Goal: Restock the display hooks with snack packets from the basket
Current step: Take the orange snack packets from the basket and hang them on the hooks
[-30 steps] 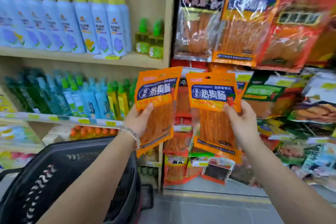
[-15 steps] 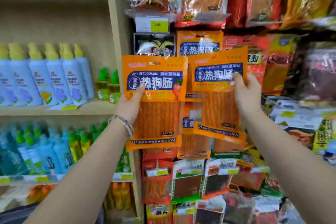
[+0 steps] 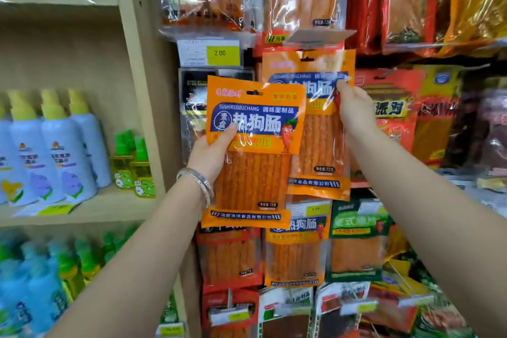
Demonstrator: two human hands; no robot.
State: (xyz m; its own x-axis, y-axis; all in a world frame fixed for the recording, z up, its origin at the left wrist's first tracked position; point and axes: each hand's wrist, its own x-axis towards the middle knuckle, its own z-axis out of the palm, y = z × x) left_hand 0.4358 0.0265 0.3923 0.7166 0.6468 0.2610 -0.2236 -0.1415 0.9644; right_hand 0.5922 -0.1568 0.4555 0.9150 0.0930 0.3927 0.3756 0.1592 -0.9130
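Right hand [image 3: 356, 115] fingers [image 3: 342, 88] clamp right packet [image 3: 321, 140], now higher; left hand [image 3: 208, 153] fingers [image 3: 230, 132] clamp left packet [image 3: 255, 173]

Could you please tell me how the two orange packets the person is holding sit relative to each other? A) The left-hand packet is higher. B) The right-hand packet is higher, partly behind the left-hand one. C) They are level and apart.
B: the right hand holds the right-hand packet higher up the display, and the left-hand packet, held by the left hand, overlaps its lower left part.
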